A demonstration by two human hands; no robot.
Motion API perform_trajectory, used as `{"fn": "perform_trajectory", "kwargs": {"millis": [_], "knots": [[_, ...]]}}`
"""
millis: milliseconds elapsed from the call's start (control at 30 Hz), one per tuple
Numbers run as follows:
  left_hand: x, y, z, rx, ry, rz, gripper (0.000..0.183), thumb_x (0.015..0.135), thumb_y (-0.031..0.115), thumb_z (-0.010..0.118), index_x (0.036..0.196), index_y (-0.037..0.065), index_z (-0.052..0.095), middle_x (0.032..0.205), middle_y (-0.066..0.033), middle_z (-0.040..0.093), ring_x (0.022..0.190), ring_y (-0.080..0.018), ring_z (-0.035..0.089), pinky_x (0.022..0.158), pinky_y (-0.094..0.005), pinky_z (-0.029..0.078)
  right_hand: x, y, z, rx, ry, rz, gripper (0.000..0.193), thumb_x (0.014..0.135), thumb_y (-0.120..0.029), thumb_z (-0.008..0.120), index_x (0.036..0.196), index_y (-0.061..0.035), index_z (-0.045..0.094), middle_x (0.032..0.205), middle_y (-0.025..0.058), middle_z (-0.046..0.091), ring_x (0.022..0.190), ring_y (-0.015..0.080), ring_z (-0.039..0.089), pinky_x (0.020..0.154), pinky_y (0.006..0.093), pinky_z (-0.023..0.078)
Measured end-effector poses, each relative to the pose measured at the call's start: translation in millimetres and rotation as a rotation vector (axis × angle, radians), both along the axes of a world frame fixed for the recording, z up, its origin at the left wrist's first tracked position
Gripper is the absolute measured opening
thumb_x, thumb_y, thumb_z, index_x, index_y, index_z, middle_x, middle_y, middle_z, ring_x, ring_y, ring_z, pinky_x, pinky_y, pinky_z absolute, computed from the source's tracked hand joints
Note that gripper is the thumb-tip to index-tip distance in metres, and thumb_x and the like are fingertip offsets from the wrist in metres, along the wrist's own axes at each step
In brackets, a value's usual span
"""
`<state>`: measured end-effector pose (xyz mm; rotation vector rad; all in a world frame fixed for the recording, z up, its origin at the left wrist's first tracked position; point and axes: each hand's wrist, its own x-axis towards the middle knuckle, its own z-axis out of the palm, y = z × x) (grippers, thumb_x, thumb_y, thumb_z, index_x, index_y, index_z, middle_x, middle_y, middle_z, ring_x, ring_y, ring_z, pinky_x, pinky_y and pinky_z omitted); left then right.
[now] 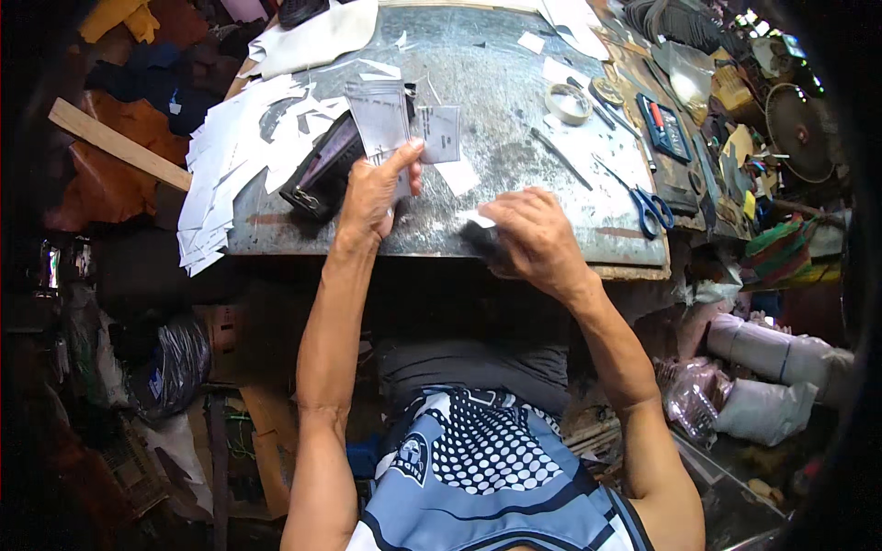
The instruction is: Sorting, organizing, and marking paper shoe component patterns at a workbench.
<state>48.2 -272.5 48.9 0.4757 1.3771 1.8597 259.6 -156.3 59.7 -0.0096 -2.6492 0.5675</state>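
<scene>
Looking down from the head view, the left hand [372, 188] sat at the centre of the frame, thumb and fingers pinched on a stack of grey paper pieces [381, 119] held up over the metal-topped bench [514, 101]. A second paper piece [439, 133] lay just right of the stack. The right hand [533, 237], right of centre near the bench's front edge, curled over a dark piece [480, 241] with a white slip [478, 219] on top; its fingers hid how tightly they pressed. A black pouch [322, 170] stood just left of the left hand, beside a heap of white cut-outs [230, 156]. Toward the upper right lay a tape roll [569, 103], and blue-handled scissors [650, 207] lay at the right.
</scene>
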Motion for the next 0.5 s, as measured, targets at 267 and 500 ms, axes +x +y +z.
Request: {"fn": "perform_trajectory", "kwargs": {"millis": [267, 500], "knots": [[-0.3, 9.9, -2.5, 0.037, -0.103, 0.005, 0.019, 0.086, 0.021, 0.069, 0.088, 0.004, 0.062, 0.067, -0.0008, 0.059, 0.055, -0.0094, 0.055, 0.052, -0.0241, 0.047, -23.8, 35.1, -5.0, 0.344, -0.123, -0.302, 0.029, 0.085, -0.017, 0.061, 0.112, -0.0061, 0.060, 0.123, 0.0134, 0.058, 0.117, 0.0287, 0.052, 0.102, 0.0475, 0.033], [18.0, 12.7, -1.4, 0.055, -0.149, -0.024, 0.019, 0.086, 0.020, 0.069, 0.091, 0.003, 0.061, 0.067, -0.0003, 0.058, 0.055, -0.0086, 0.055, 0.051, -0.0224, 0.046, -50.2, 11.0, 10.6, -0.481, 0.311, -0.327, 0.036, 0.090, -0.012, 0.061, 0.124, -0.0023, 0.057, 0.099, 0.0167, 0.067, 0.083, 0.0235, 0.067, 0.065, 0.0322, 0.054]]}}
